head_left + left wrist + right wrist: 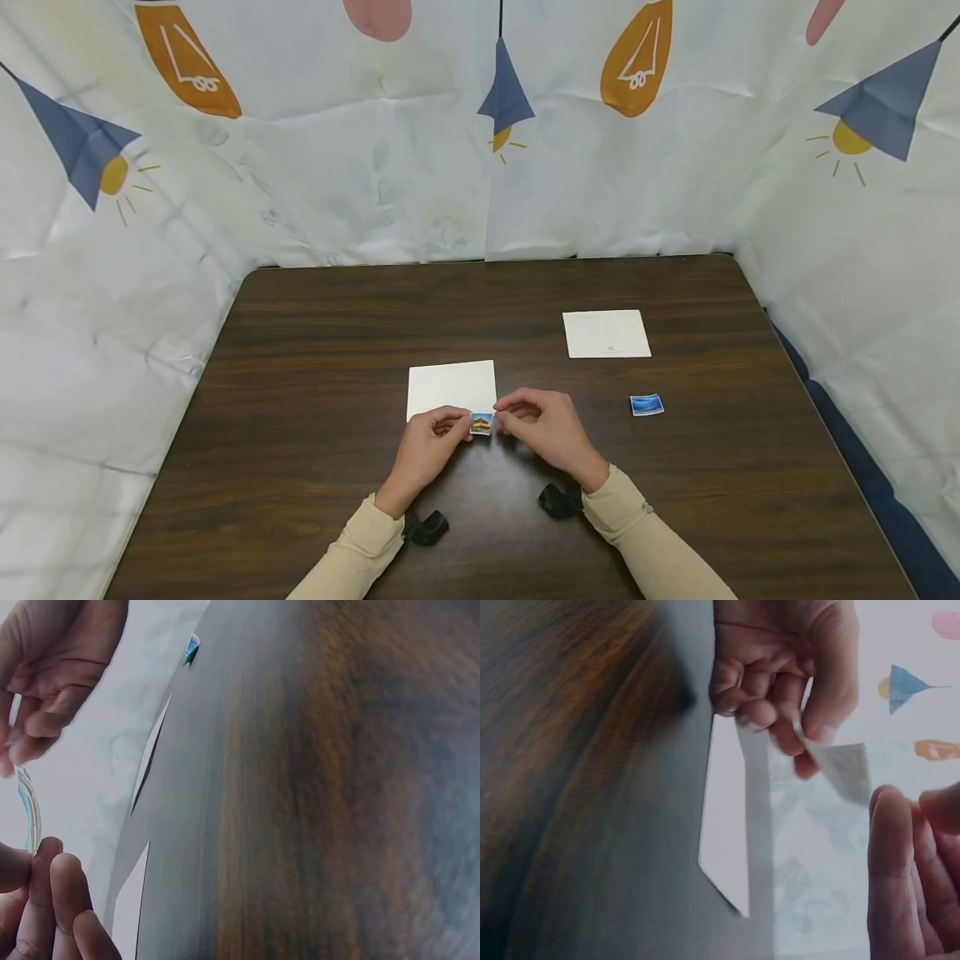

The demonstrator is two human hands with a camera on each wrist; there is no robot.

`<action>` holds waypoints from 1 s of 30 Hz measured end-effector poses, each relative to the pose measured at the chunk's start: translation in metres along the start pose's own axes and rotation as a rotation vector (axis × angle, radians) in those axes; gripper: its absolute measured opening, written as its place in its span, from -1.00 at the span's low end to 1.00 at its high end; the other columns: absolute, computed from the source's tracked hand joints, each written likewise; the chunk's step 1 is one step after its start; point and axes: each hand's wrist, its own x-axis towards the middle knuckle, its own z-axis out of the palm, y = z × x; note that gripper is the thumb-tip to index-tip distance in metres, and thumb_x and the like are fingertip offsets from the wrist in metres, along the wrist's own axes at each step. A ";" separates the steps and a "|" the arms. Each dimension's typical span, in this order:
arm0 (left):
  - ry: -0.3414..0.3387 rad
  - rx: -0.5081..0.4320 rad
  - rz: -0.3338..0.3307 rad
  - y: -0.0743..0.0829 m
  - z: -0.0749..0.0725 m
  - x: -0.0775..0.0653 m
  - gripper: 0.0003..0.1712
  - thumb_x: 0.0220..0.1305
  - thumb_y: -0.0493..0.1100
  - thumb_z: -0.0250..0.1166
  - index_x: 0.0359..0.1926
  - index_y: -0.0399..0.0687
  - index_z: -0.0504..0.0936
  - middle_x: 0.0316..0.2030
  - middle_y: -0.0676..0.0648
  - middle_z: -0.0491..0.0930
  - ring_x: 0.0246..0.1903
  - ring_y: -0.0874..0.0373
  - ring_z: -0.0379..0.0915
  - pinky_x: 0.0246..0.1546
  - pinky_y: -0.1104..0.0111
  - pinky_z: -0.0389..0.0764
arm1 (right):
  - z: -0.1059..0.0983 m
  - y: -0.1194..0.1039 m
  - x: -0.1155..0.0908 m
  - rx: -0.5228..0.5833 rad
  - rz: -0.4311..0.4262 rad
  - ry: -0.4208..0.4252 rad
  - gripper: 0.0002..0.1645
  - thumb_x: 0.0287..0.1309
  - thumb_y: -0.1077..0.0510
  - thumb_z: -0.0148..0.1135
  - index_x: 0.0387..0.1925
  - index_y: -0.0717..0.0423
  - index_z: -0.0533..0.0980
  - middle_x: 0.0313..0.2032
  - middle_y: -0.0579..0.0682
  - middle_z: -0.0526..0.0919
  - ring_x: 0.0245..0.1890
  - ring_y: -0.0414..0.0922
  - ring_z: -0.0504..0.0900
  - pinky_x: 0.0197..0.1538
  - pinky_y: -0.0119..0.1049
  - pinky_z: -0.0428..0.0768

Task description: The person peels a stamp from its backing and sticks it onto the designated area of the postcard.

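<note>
A small postage stamp (481,423) with a colourful picture and a toothed edge is held up between both hands. My left hand (429,450) pinches its left side between thumb and fingertips. At its right edge the fingertips of my right hand (546,427) pinch, the other fingers curled in. The stamp (30,810) looks bowed in the left wrist view, and its pale back (847,771) faces the right wrist camera. Just beyond the hands lies a blank white card (452,387), its near edge partly hidden by the left hand.
A second white card (607,335) with faint print lies farther back on the right. Nearer, to the right, a blue picture stamp (647,405) lies on the dark wooden table (300,350). White printed fabric (420,192) hangs around the table's back and sides.
</note>
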 end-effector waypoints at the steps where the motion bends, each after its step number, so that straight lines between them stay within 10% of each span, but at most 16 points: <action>1: -0.001 -0.001 -0.001 0.000 0.000 0.000 -0.84 0.40 -0.16 0.37 -0.16 -0.16 0.80 -0.37 -0.10 0.81 -0.41 0.18 0.74 -0.32 0.53 0.63 | 0.000 -0.002 -0.001 -0.004 -0.033 -0.002 -0.86 0.26 0.21 0.43 -0.16 0.12 0.75 -0.29 0.02 0.85 -0.37 -0.26 0.80 -0.25 -0.40 0.75; 30: -0.065 -0.192 -0.196 0.001 -0.006 0.002 -0.79 0.43 -0.20 0.31 -0.08 -0.27 0.75 -0.35 -0.10 0.79 -0.36 0.23 0.70 -0.26 0.46 0.67 | 0.005 0.007 0.000 -0.470 -0.544 0.043 -0.72 0.05 0.35 0.54 -0.18 0.07 0.71 -0.29 -0.08 0.78 -0.37 -0.26 0.73 -0.25 -0.43 0.73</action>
